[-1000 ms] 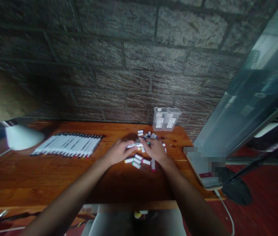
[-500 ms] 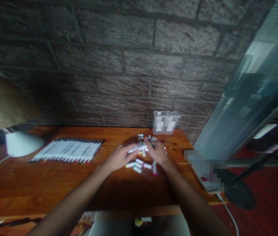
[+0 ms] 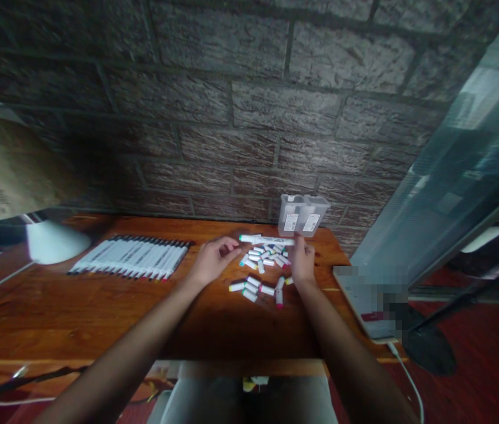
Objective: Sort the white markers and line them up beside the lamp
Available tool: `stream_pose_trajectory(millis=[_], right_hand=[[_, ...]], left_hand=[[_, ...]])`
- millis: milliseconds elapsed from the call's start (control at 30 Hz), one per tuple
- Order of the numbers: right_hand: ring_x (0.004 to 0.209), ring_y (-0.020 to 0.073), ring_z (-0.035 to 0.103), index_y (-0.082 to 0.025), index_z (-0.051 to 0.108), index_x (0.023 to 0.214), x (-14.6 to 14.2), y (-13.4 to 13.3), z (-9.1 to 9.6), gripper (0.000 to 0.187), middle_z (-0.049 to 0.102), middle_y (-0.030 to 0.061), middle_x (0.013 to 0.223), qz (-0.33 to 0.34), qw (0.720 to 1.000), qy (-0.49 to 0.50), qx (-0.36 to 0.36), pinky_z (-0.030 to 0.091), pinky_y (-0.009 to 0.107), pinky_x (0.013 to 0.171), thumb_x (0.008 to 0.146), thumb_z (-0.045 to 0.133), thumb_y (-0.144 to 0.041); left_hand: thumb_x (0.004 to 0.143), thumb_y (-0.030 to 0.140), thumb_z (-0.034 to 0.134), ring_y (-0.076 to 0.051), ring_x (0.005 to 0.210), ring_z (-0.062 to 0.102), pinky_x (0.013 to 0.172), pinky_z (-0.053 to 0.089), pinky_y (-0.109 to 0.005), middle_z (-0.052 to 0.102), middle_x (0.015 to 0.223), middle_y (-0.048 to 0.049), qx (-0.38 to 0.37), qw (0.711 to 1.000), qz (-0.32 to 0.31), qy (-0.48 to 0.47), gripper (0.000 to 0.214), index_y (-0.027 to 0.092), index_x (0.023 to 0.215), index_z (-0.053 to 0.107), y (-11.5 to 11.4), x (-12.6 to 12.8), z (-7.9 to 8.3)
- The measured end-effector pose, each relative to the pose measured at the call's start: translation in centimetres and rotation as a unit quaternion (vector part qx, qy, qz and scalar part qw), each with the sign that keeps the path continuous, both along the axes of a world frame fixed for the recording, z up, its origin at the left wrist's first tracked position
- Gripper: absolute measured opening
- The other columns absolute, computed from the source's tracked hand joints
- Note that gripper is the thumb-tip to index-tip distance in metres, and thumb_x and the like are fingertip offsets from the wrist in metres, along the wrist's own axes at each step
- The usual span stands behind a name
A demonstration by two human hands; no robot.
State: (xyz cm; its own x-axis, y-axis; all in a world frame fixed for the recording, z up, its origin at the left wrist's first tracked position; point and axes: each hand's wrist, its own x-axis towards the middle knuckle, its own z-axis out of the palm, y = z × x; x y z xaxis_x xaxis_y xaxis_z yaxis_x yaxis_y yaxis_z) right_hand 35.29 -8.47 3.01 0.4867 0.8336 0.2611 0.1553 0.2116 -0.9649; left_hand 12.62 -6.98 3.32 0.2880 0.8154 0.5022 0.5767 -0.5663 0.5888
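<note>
My right hand [image 3: 302, 262] is raised over a heap of small white marker caps [image 3: 263, 259] and pinches one end of a long white marker [image 3: 267, 240], held level above the heap. My left hand [image 3: 212, 262] hovers just left of the marker's free end, fingers curled in a pinch; whether it holds a cap I cannot see. More caps with coloured ends [image 3: 253, 288] lie nearer me on the wooden table [image 3: 99, 318].
A row of several white markers [image 3: 132, 258] lies at the table's left. Two clear plastic boxes [image 3: 302, 215] stand by the brick wall. A white lamp head [image 3: 57, 240] is far left. A tablet [image 3: 366, 306] with a cable sits at the right edge.
Both hands have lifted from the cap heap. The marker has passed from between both hands to my right hand alone and risen; my left hand has drawn away to the left.
</note>
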Motion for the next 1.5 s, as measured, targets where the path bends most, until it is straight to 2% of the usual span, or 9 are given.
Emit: stream_pose_trajectory(millis=[100,167,333,533,667,1033,1267,1400,1500], right_hand=[[0.040,0.0108,0.021,-0.027,0.018,0.056,0.6,0.5,0.2,0.046,0.022,-0.0067,0.044,0.001,0.994,0.113,-0.011,0.021,0.029,0.040,0.087,0.036,-0.056],[0.040,0.0106,0.021,-0.027,0.020,0.055,0.7,0.5,0.1,0.046,0.022,-0.0069,0.043,0.004,0.990,0.144,-0.006,0.020,0.029,0.040,0.087,0.039,-0.055],[0.044,0.0095,0.025,-0.025,0.026,0.051,0.0,0.0,-0.3,0.048,0.026,-0.0065,0.045,0.010,0.998,0.053,0.016,0.022,0.027,0.044,0.082,0.049,-0.053],[0.048,0.0090,0.027,-0.024,0.027,0.051,-0.5,-0.4,-0.4,0.047,0.026,-0.0062,0.049,0.008,0.998,-0.035,0.057,0.022,0.026,0.047,0.083,0.046,-0.053],[0.048,0.0095,0.030,-0.024,0.031,0.051,-0.1,-0.2,-0.4,0.048,0.029,-0.0057,0.048,-0.003,0.999,-0.025,0.035,0.024,0.026,0.047,0.084,0.045,-0.055],[0.049,0.0092,0.028,-0.024,0.027,0.053,-0.6,-0.6,-0.3,0.048,0.027,-0.0057,0.050,0.014,0.996,-0.062,0.057,0.023,0.025,0.048,0.085,0.045,-0.055],[0.049,0.0101,0.028,-0.024,0.027,0.053,-0.2,-0.4,-0.9,0.049,0.027,-0.0055,0.050,-0.002,0.997,-0.062,0.042,0.022,0.026,0.048,0.085,0.046,-0.057],[0.048,0.0101,0.027,-0.024,0.027,0.053,-0.3,-0.5,-0.7,0.050,0.026,-0.0055,0.049,0.005,0.996,-0.074,0.044,0.021,0.026,0.047,0.084,0.045,-0.059],[0.048,0.0099,0.028,-0.024,0.027,0.052,-0.8,0.0,0.8,0.051,0.027,-0.0052,0.049,0.013,0.994,-0.090,0.061,0.023,0.026,0.047,0.085,0.043,-0.059]], left_hand=[[0.078,0.046,0.067,-0.015,0.070,0.063,0.066,0.049,-0.026,0.072,0.082,-0.0051,-0.038,0.994,0.014,-0.105,0.031,0.016,0.087,0.070,0.3,-0.2,0.0],[0.075,0.049,0.069,-0.014,0.060,0.061,0.058,0.047,-0.024,0.070,0.068,-0.0031,-0.082,0.984,0.031,-0.153,0.034,0.016,0.079,0.069,0.0,-0.1,0.1],[0.086,0.059,0.051,-0.008,0.035,0.042,0.042,0.034,-0.021,0.044,0.036,0.0046,-0.145,0.969,0.056,-0.190,0.052,0.017,0.055,0.053,-0.4,0.2,0.3],[0.093,0.057,0.039,-0.009,0.045,0.051,0.045,0.040,-0.020,0.057,0.059,0.0021,-0.154,0.950,-0.053,-0.266,0.043,0.018,0.078,0.053,0.1,0.6,-0.1],[0.091,0.049,0.048,-0.008,0.051,0.053,0.048,0.042,-0.019,0.060,0.074,0.0009,-0.131,0.962,-0.079,-0.225,0.032,0.018,0.092,0.054,-0.1,1.0,-0.4],[0.087,0.032,0.054,-0.011,0.061,0.057,0.057,0.045,-0.021,0.063,0.072,-0.0014,-0.041,0.988,-0.015,-0.150,0.026,0.015,0.105,0.065,0.5,0.2,-1.1],[0.088,0.031,0.053,-0.013,0.068,0.061,0.062,0.047,-0.022,0.071,0.084,-0.0051,-0.070,0.974,-0.090,-0.196,0.030,0.014,0.112,0.062,-1.0,0.8,-0.1],[0.090,0.037,0.053,-0.013,0.068,0.062,0.065,0.047,-0.022,0.069,0.076,-0.0031,-0.049,0.977,-0.072,-0.194,0.027,0.016,0.101,0.066,-1.5,0.9,0.4],[0.091,0.039,0.052,-0.013,0.069,0.061,0.067,0.046,-0.022,0.066,0.072,-0.0010,-0.011,0.982,-0.031,-0.188,0.026,0.017,0.092,0.066,-1.3,0.7,0.4]])
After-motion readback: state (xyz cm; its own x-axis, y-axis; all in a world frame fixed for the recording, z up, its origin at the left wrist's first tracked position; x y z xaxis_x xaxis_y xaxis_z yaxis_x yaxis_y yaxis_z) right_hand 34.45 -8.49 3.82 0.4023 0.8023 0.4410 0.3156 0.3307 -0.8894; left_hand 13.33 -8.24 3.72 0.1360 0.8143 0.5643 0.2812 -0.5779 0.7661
